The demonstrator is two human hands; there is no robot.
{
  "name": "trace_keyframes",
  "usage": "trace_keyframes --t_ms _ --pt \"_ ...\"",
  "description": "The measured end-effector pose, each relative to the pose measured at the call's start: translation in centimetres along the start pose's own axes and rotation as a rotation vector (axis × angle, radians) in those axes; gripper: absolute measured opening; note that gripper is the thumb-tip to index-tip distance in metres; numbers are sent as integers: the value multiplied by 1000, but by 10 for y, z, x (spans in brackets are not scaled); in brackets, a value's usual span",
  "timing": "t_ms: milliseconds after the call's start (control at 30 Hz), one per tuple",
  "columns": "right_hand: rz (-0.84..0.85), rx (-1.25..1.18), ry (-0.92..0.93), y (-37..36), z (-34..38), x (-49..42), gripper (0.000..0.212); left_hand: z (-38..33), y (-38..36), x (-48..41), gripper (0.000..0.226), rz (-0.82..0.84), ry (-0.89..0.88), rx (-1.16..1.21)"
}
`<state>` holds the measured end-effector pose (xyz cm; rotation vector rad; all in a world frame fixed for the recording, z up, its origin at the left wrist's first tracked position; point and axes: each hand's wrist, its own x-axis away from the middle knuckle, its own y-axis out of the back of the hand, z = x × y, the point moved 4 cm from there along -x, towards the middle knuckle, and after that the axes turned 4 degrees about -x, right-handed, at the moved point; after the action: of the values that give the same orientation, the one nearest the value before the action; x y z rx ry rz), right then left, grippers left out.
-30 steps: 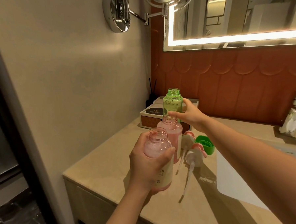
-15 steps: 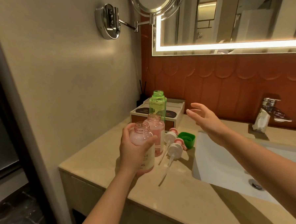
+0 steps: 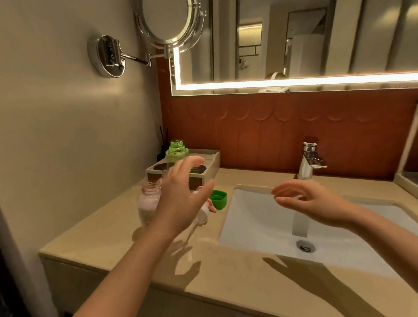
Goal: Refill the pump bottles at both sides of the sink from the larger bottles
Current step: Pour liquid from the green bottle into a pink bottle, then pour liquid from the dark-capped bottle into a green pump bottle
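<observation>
Standing uncapped toward the counter's (image 3: 105, 239) left edge, the pink bottle (image 3: 148, 205) is being partly hidden by your left hand (image 3: 181, 198), which is hovering with its fingers spread wide and gripping nothing. The uncapped green bottle (image 3: 176, 151) is standing further back, against a tray (image 3: 211, 161). White pump heads (image 3: 202, 214) and a green cap (image 3: 219, 199) are lying beside the sink's (image 3: 254, 219) left rim. Your right hand (image 3: 312, 201) is hanging over the basin, fingers loosely curled and empty.

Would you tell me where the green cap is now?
Head view: the green cap lies on the counter just left of the sink, right of the left hand.
</observation>
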<state>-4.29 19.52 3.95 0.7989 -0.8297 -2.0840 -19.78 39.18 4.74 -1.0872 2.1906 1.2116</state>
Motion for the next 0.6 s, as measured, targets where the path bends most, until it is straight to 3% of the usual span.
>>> trace_keyframes --t_ms 100,267,600 --pt "9 141 -44 24 -10 35 17 -36 -31 -1 19 227 -32 168" --pt "13 282 -139 60 -24 88 23 -86 -85 4 4 469 -121 255" --pt "-205 323 -366 145 -84 207 16 -190 -209 39 11 866 -193 445"
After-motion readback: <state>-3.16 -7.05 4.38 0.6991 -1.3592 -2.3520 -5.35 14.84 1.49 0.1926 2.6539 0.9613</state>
